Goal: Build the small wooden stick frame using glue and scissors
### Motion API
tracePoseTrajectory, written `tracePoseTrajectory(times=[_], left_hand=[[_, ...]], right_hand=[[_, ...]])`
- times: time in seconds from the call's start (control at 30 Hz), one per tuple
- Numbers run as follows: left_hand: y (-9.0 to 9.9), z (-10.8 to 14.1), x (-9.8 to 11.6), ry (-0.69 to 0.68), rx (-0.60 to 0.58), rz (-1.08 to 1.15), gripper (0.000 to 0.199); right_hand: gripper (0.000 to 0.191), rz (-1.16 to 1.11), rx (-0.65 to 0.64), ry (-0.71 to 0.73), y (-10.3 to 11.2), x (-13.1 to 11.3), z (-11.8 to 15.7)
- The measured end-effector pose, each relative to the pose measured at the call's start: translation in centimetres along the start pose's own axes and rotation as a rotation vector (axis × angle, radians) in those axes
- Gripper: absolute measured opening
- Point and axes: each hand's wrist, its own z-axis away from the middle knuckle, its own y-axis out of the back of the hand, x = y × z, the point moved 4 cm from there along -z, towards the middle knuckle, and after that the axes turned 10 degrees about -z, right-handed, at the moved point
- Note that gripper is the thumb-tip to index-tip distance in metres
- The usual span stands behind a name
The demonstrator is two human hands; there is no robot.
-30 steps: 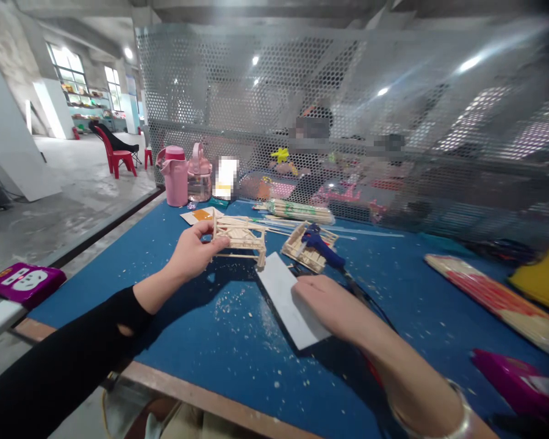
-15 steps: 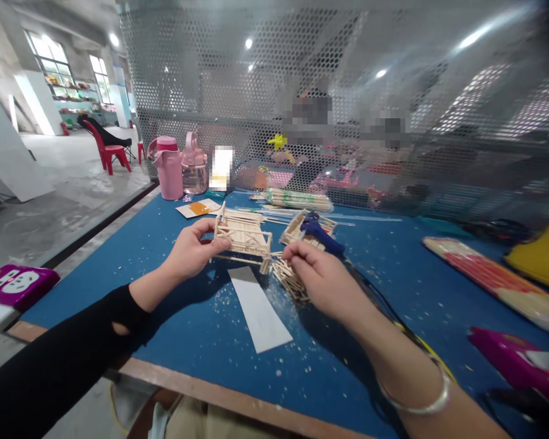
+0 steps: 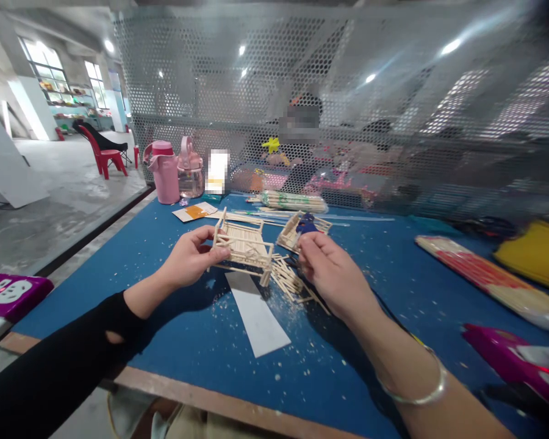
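Note:
My left hand (image 3: 190, 256) is closed on the left end of a small wooden stick frame (image 3: 244, 241), thumb on the near side. This model has a slatted base, side rails and corner posts, and is held tilted just above the table. My right hand (image 3: 332, 265) has its fingers curled together in front of a blue glue gun (image 3: 306, 224), covering most of the gun. Whether the fingers touch the gun or pinch something small is hidden. A second stick model (image 3: 290, 233) lies under the gun. Between my hands is a pile of short sticks (image 3: 287, 280).
A white strip (image 3: 258, 320) lies on the blue table (image 3: 178, 350). Bagged sticks (image 3: 295, 201), a pink jug (image 3: 166, 174) and a clear bottle (image 3: 191, 174) stand along the back. To the right are a red-and-cream packet (image 3: 480, 274) and a purple power strip (image 3: 498, 353).
My right hand has moved slightly right and up, now covering the glue gun's handle. My left hand still holds the stick frame, tilted slightly differently. The view has shifted a little.

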Motion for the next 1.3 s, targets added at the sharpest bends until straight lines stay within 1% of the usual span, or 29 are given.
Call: tracePoseTrajectory(times=[0.1,0.17,0.23,0.33,0.4,0.47,0.57,0.6,0.63,0.7,0.73,0.77,0.8,0.87,0.9,0.93,0.97,1.0,1.03,1.1,1.2,1.3], left_hand=[[0.0,0.1,0.0,0.020,-0.028,-0.015,0.028],[0.0,0.1,0.0,0.000,-0.020,-0.018,0.027],[-0.1,0.1,-0.1,-0.024,0.005,-0.005,0.025],[-0.4,0.1,-0.6,-0.042,0.020,-0.028,0.023],[-0.5,0.1,-0.9,-0.073,0.011,-0.132,0.021],[-0.5,0.0,-1.3,-0.108,-0.010,-0.292,0.018],[-0.3,-0.1,-1.6,-0.119,-0.056,-0.492,0.014],[-0.2,-0.1,-1.6,-0.113,-0.066,-0.534,0.017],[0.0,0.0,-1.4,-0.100,-0.072,-0.563,0.024],[0.4,0.3,-0.9,-0.072,-0.050,-0.616,0.048],[0.6,0.6,-0.4,-0.071,-0.013,-0.646,0.059],[0.7,0.8,0.4,-0.110,0.055,-0.684,0.064],[0.7,1.2,1.3,-0.188,0.145,-0.730,0.062],[0.2,2.2,3.4,-0.418,0.329,-0.814,0.045],[-0.4,2.7,4.2,-0.515,0.388,-0.837,0.034],[-1.1,3.1,4.6,-0.550,0.393,-0.841,0.023],[-1.8,3.2,4.7,-0.554,0.353,-0.833,0.014],[-2.6,3.3,4.8,-0.565,0.309,-0.844,0.012],[-3.5,3.4,4.7,-0.606,0.258,-0.887,0.013],[-4.5,3.6,4.6,-0.703,0.221,-0.944,0.013],[-4.9,3.7,4.2,-0.795,0.212,-0.959,0.017],[-4.7,3.8,4.0,-0.776,0.184,-0.989,0.016]], right_hand=[[0.028,-0.058,-0.060,-0.057,-0.3,0.3,0.0],[0.023,-0.077,-0.110,-0.078,-0.6,0.5,-0.1],[0.020,-0.084,-0.139,-0.074,-0.8,0.6,-0.1],[0.022,-0.095,-0.132,-0.035,-0.8,0.7,-0.3],[0.028,-0.100,-0.104,0.001,-0.6,0.7,-0.5],[0.033,-0.087,-0.081,0.023,-0.5,0.6,-0.6],[0.029,0.001,-0.090,0.027,-0.5,0.4,-0.4],[0.025,0.048,-0.101,0.035,-0.6,0.4,-0.3],[0.022,0.102,-0.112,0.051,-0.7,0.2,-0.2],[0.018,0.221,-0.116,0.111,-0.8,-0.1,0.2],[0.017,0.276,-0.109,0.152,-0.9,-0.4,0.3],[0.016,0.318,-0.100,0.189,-1.0,-0.6,0.5],[0.015,0.343,-0.093,0.219,-1.1,-0.8,0.6],[0.015,0.336,-0.095,0.245,-1.3,-1.0,0.8],[0.015,0.313,-0.108,0.239,-1.5,-1.0,0.9],[0.015,0.282,-0.126,0.223,-1.7,-1.0,1.0],[0.016,0.247,-0.146,0.203,-2.0,-0.9,1.1],[0.017,0.209,-0.167,0.180,-2.2,-0.8,1.2],[0.018,0.173,-0.187,0.160,-2.5,-0.7,1.4],[0.021,0.118,-0.226,0.131,-3.1,-0.5,1.7],[0.026,0.099,-0.269,0.105,-3.7,-0.2,2.2],[0.027,0.132,-0.271,0.108,-3.6,-0.1,2.1]])
